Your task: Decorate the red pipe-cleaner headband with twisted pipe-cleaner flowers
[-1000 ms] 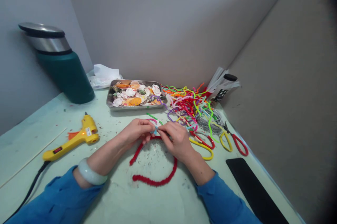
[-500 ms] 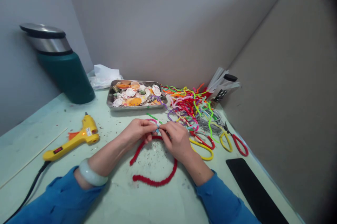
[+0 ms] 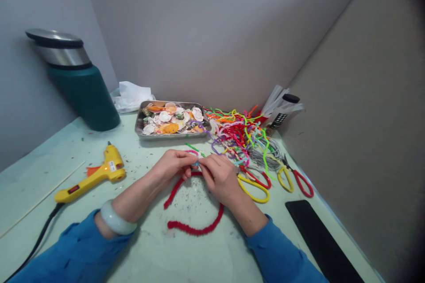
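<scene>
Left hand (image 3: 173, 165): thumb and fingers pinched on tiny light-blue piece (image 3: 195, 164) between hands, mostly covered, so can't tell pointing or long axis. Fuzzy red pipe-cleaner loop (image 3: 199, 232) below hands, gap facing left. Right hand (image 3: 219, 176) pinching same blue piece.

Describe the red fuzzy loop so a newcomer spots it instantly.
From the rectangular silver metal tray, come nearer to the bare left hand and bare right hand. Partly hidden beneath them is a red fuzzy strand curved into a loop, open at left. It's thicker than the multicoloured fuzzy strands tangled farther back.
</scene>
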`<state>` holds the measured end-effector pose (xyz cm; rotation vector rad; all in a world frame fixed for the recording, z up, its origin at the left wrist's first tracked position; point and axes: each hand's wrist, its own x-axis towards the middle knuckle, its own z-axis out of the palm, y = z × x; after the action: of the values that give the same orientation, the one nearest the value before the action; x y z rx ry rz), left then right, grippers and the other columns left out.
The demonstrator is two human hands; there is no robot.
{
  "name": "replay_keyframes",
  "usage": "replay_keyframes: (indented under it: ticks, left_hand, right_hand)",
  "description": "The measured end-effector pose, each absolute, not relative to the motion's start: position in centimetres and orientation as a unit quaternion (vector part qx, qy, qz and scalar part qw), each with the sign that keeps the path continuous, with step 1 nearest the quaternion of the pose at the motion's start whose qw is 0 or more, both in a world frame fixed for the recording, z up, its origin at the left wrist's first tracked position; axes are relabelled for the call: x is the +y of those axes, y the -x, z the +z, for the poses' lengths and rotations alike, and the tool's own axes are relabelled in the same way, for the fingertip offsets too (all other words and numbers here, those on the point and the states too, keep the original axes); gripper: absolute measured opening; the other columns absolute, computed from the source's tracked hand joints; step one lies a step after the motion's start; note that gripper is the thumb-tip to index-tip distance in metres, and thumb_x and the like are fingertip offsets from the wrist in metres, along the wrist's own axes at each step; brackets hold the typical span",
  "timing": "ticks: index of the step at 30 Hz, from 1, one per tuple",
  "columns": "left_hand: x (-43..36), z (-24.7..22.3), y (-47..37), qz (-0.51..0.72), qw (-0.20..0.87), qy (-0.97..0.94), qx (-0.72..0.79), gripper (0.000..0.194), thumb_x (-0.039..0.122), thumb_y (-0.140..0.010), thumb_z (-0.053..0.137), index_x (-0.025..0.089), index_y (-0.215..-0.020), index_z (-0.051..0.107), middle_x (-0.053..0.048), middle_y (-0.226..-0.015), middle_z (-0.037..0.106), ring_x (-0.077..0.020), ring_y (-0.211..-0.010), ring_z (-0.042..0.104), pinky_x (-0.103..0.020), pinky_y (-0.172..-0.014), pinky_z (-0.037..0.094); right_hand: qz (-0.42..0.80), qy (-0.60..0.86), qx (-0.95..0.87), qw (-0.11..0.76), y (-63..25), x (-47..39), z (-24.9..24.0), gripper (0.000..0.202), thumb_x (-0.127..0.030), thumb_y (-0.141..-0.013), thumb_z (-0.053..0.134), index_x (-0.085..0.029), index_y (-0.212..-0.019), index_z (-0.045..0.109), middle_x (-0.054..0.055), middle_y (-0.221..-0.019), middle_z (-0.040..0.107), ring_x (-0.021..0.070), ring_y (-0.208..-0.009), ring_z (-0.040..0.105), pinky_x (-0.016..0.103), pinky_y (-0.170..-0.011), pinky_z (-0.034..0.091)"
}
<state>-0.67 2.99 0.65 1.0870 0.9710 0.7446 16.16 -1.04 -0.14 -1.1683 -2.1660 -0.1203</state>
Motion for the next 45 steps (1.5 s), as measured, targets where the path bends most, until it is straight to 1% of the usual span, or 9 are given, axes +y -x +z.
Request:
replay_keyframes:
  ticks: [12,15,19,23,26,29,34,41,45]
  left_hand:
    - [3.0,0.9,0.7,0.353,0.674,-0.477,0.440,0.027,0.035,-0.070,0.070,0.010,-0.078,0.067,0.001,-0.044,0.055,-0.0079,-0.039,0.045,-0.019,-0.042,0.035]
    - [3.3,0.9,0.8,0.393,0.683,-0.450,0.419,0.022,0.031,-0.069,0.071,0.011,-0.074,0.067,0.001,-0.048,0.055,-0.0068,-0.043,0.044,-0.018,-0.043,0.035]
    - [3.6,0.8,1.1,0.431,0.712,-0.415,0.367,0.017,0.029,-0.071,0.069,0.012,-0.070,0.065,0.002,-0.055,0.054,-0.0054,-0.045,0.043,-0.017,-0.044,0.036]
    - [3.7,0.5,1.1,0.412,0.744,-0.413,0.327,0.017,0.028,-0.073,0.068,0.013,-0.070,0.063,0.002,-0.057,0.054,-0.0048,-0.046,0.043,-0.017,-0.045,0.036]
    - [3.6,0.4,1.0,0.395,0.760,-0.411,0.312,0.015,0.027,-0.074,0.068,0.013,-0.070,0.063,0.003,-0.054,0.051,-0.0056,-0.047,0.044,-0.018,-0.047,0.036]
    - [3.4,0.6,0.8,0.376,0.763,-0.419,0.317,0.014,0.026,-0.073,0.069,0.012,-0.075,0.066,0.003,-0.054,0.052,-0.0049,-0.045,0.043,-0.017,-0.046,0.036]
    - [3.1,1.0,0.9,0.361,0.767,-0.415,0.332,0.016,0.027,-0.073,0.070,0.012,-0.074,0.067,0.004,-0.049,0.050,-0.0041,-0.042,0.042,-0.016,-0.042,0.035]
    - [3.4,0.9,0.9,0.404,0.741,-0.406,0.351,0.015,0.024,-0.072,0.070,0.010,-0.077,0.067,0.001,-0.061,0.058,-0.0027,-0.043,0.045,-0.014,-0.042,0.037]
    - [3.4,0.8,0.8,0.413,0.733,-0.410,0.351,0.016,0.024,-0.073,0.070,0.009,-0.078,0.067,-0.001,-0.064,0.060,-0.0029,-0.044,0.047,-0.015,-0.043,0.039]
  right_hand:
    - [-0.061,0.428,-0.812,0.391,-16.5,-1.5,0.4,0.015,-0.022,-0.088,0.052,-0.018,-0.096,0.063,0.009,-0.092,0.065,0.0212,-0.086,0.054,0.036,-0.076,0.039]
    - [-0.034,0.411,-0.823,0.391,-16.2,-1.9,0.4,0.015,-0.023,-0.088,0.052,-0.018,-0.083,0.065,0.007,-0.079,0.064,0.0176,-0.073,0.056,0.031,-0.067,0.041]
    - [0.076,0.457,-0.807,0.368,-15.3,-1.7,-0.5,0.016,-0.026,-0.088,0.053,-0.019,-0.082,0.066,0.004,-0.072,0.063,0.0148,-0.066,0.056,0.027,-0.061,0.042]
    - [0.317,0.486,-0.647,0.494,-14.9,-0.8,-1.2,0.020,-0.033,-0.087,0.053,-0.019,-0.098,0.063,0.000,-0.073,0.061,0.0116,-0.054,0.052,0.023,-0.049,0.041]
    - [0.438,0.460,-0.551,0.541,-14.8,-0.6,-1.1,0.022,-0.037,-0.086,0.053,-0.018,-0.091,0.064,-0.001,-0.064,0.059,0.0092,-0.045,0.047,0.022,-0.043,0.036]
    - [0.446,0.457,-0.537,0.551,-14.8,-0.8,-1.0,0.021,-0.035,-0.083,0.057,-0.017,-0.079,0.067,-0.002,-0.054,0.055,0.0094,-0.045,0.045,0.022,-0.044,0.036]
    - [0.393,0.422,-0.561,0.594,-14.7,-1.3,-0.8,0.016,-0.029,-0.081,0.061,-0.020,-0.091,0.070,0.001,-0.071,0.062,0.0097,-0.052,0.050,0.023,-0.049,0.040]
    - [0.443,0.401,-0.429,0.678,-15.7,-0.3,-0.4,0.014,-0.032,-0.080,0.063,-0.017,-0.081,0.063,-0.002,-0.064,0.058,0.0071,-0.049,0.048,0.020,-0.047,0.037]
    - [0.468,0.404,-0.439,0.652,-15.9,-0.1,-0.5,0.015,-0.031,-0.079,0.063,-0.019,-0.086,0.063,-0.005,-0.057,0.055,0.0074,-0.048,0.047,0.019,-0.047,0.036]
